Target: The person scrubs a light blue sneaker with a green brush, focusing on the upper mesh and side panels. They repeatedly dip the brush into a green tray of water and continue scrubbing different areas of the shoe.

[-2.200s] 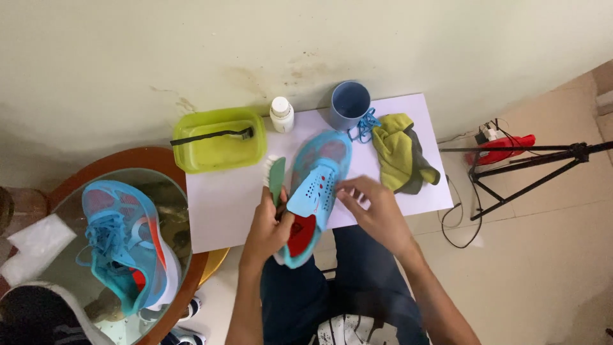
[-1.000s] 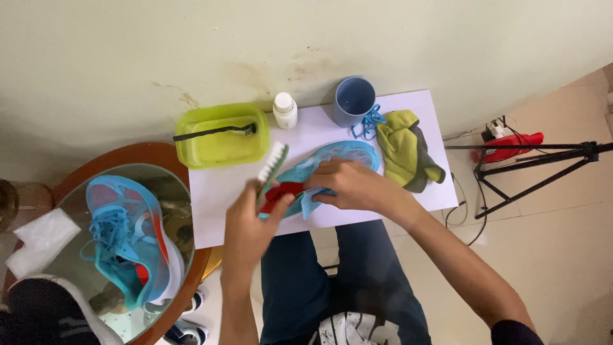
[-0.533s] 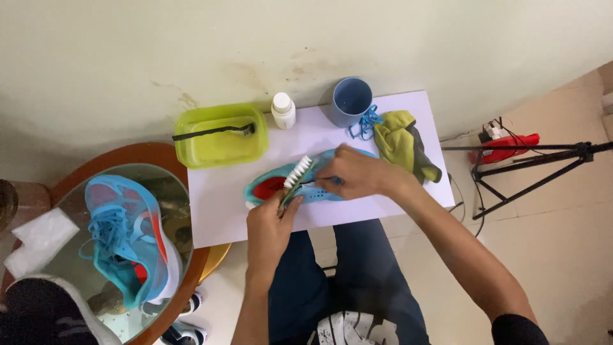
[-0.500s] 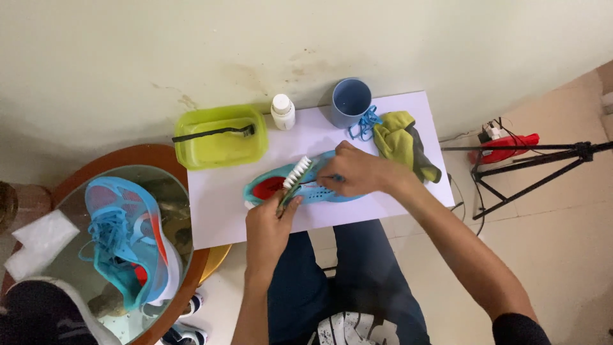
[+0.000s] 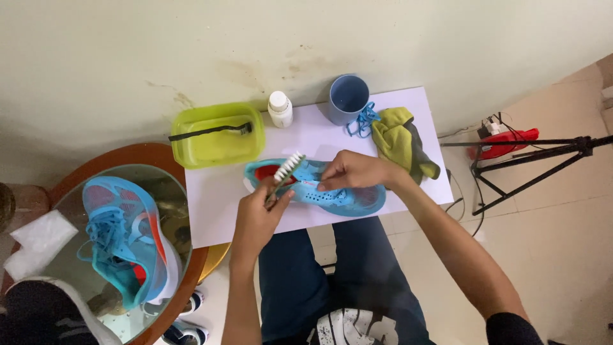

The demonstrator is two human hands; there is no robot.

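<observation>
Change: two seconds ago the blue shoe (image 5: 319,188) stood on end; now it lies flat on the bench (image 5: 217,204), toe right.
Left hand (image 5: 258,214): fingers clamped on the brush (image 5: 286,174), bristles at the shoe's opening.
Right hand (image 5: 354,172): fingers pressed together on the upper.
Edges: shoe near the front edge.
Room: bare sheet left of the shoe, below the green tub (image 5: 214,137).

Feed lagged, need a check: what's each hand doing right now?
Left hand: closed on the brush.
Right hand: pressing down on the blue shoe, fingers on its upper.
</observation>
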